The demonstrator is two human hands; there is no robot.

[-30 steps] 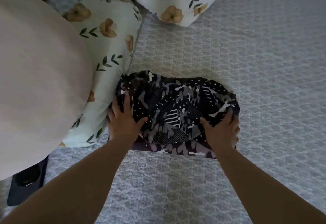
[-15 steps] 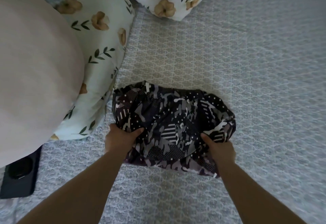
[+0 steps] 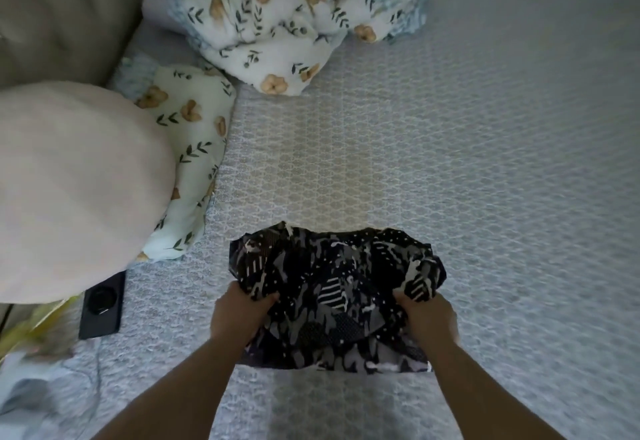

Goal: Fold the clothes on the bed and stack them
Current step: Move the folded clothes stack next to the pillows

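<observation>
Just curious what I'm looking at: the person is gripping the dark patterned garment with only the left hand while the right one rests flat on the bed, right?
Not quite. The head view shows both hands gripping the dark patterned garment: the left hand holds its left side and the right hand holds its right side, not resting flat on the bed.

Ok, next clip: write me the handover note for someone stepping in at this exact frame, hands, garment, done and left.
Left hand: grips the near-left edge of the dark patterned garment.
Right hand: grips its near-right edge.
Garment: a folded bundle on the grey bedspread, in front of the person; a flat layer shows at its near edge.
Done: the garment looks mostly folded.
Left: place it on a stack; no stack or other loose clothes are clearly in view. Floral pillow and black phone-like device lie to the left.
</observation>
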